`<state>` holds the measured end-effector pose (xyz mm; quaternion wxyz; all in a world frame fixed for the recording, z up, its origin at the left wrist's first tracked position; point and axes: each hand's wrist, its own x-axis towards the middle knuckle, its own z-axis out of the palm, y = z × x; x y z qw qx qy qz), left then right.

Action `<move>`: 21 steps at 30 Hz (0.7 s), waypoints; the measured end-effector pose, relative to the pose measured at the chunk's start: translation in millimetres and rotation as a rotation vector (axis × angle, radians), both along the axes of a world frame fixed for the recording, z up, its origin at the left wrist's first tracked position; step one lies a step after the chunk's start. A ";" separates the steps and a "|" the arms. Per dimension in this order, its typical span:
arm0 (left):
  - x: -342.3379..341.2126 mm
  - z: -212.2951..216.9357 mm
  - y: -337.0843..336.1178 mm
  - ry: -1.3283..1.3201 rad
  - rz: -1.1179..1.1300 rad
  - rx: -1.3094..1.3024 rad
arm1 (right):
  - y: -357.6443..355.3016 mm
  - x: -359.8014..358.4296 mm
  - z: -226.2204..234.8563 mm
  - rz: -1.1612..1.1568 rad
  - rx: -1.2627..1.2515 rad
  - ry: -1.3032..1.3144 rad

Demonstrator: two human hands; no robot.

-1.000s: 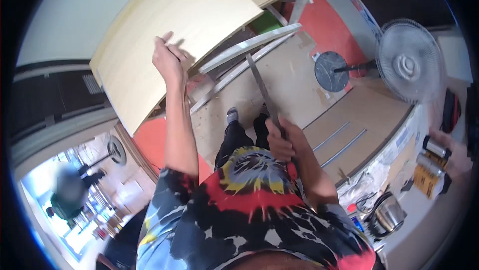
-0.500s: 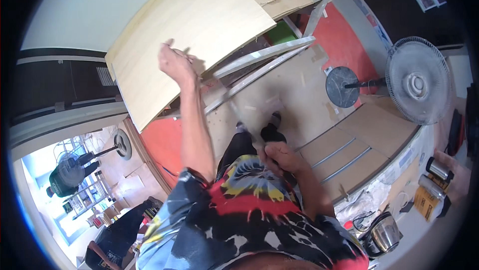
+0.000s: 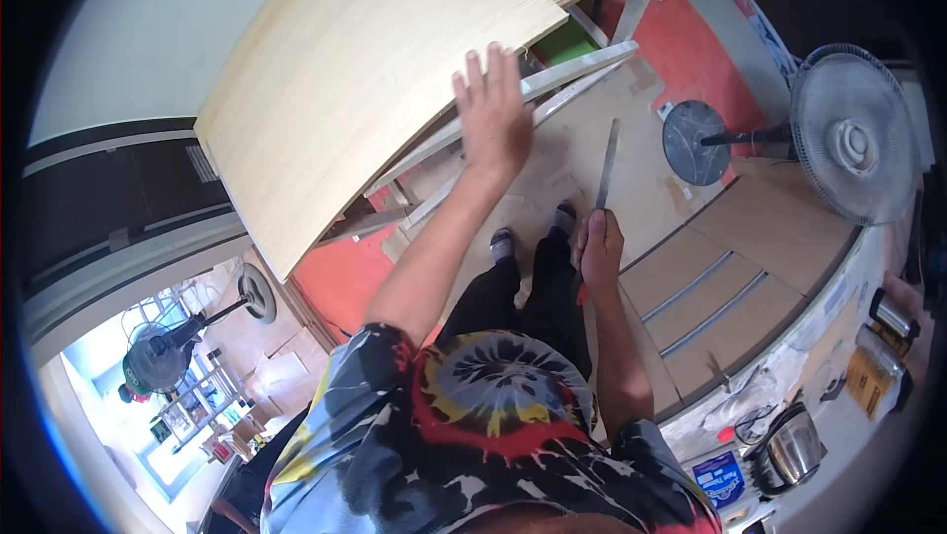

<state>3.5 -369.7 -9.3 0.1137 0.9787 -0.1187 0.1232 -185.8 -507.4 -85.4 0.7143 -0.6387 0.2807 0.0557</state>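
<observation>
Left hand (image 3: pixel 493 120): open, fingers spread, at plywood sheet (image 3: pixel 365 80) near edge.
Right hand (image 3: pixel 600 250): gripping metal file (image 3: pixel 607 164), blade pointing away, right of sheet.

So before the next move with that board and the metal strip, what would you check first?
1. Left hand flat on the plywood board near its edge: ok.
2. Right hand closed round the metal strip: ok.
3. Strip pointing away from the body: ok.
4. Board steady on the metal frame: cannot tell.
5. Feet clear of the strip's tip: ok.
6. Standing fan apart from the work: ok.
</observation>
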 end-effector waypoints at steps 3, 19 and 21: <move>-1.9 7.0 1.8 0.264 -0.249 -0.333 | 12.6 9.1 -17.9 0.009 -0.275 -0.167; 114.4 11.9 146.1 0.143 0.297 0.017 | 126.4 137.4 -82.0 0.290 -1.080 -0.713; 120.9 12.6 143.0 0.136 0.274 0.032 | 99.9 202.5 -53.5 0.006 -0.923 -0.652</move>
